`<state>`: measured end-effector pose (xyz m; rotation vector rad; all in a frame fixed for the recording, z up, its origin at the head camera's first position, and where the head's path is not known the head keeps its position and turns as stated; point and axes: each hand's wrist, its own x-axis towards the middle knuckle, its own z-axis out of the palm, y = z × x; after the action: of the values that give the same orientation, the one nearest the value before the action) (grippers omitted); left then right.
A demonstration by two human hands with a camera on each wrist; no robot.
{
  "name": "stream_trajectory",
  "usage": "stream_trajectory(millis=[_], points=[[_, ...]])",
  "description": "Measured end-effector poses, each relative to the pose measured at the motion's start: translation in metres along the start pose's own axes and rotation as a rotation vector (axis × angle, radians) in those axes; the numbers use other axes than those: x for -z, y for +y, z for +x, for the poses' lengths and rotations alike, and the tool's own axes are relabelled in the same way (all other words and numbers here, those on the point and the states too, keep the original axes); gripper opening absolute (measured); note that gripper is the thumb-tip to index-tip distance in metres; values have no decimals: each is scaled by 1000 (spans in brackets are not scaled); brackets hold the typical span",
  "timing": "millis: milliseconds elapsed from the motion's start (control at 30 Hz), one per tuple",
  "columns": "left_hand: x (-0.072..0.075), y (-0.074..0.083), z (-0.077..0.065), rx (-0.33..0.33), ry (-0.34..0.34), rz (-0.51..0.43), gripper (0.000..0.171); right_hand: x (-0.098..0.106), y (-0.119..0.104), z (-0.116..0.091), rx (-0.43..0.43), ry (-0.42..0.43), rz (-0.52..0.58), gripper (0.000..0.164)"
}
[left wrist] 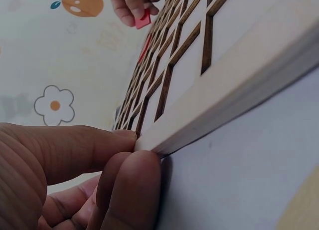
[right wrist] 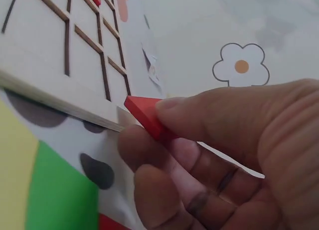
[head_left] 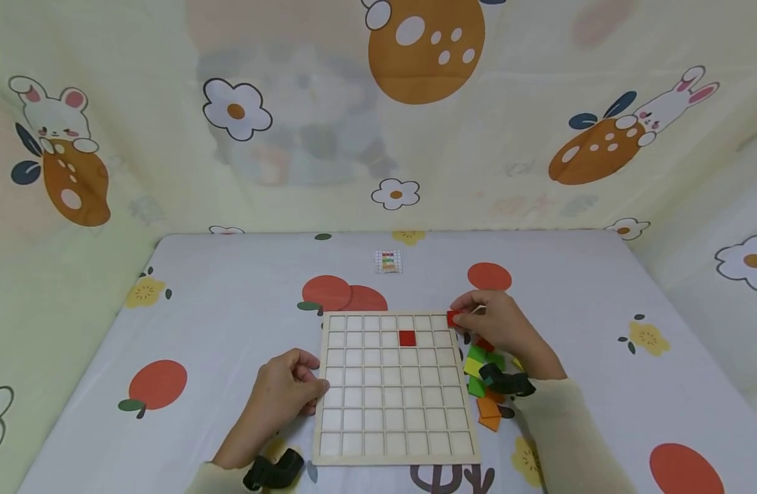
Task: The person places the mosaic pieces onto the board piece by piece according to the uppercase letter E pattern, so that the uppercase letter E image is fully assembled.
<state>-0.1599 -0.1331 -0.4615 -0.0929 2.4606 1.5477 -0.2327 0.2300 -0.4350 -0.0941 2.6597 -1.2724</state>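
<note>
A square wooden grid board [head_left: 393, 460] lies flat on the table, with one red tile [head_left: 407, 338] set in a cell of its second row from the top. My right hand [head_left: 502, 324] pinches another red tile [right wrist: 147, 114] between thumb and fingers, at the board's top right corner. On the opposite side, my left hand [head_left: 284, 385] grips the left edge of the board, the thumb on the rim and a finger against its side in the left wrist view. Under and beside my right wrist lie loose tiles, among them green ones [head_left: 477, 353] and orange ones [head_left: 488, 407].
Beyond the board a small card [head_left: 388, 262] with a coloured grid pattern lies on the table. The tablecloth [head_left: 230, 302] carries printed fruit and flowers. Patterned curtains [head_left: 304, 199] stand behind and at both sides.
</note>
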Motion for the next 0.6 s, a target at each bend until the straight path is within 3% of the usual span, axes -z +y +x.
stream_trajectory(millis=[333, 600], points=[[1, -1, 0, 0, -5, -9, 26, -5, 3, 1, 54, -19, -82, 27], [1, 0, 1, 5, 0, -6, 26, -8, -4, 2, 50, 3, -208, 24]])
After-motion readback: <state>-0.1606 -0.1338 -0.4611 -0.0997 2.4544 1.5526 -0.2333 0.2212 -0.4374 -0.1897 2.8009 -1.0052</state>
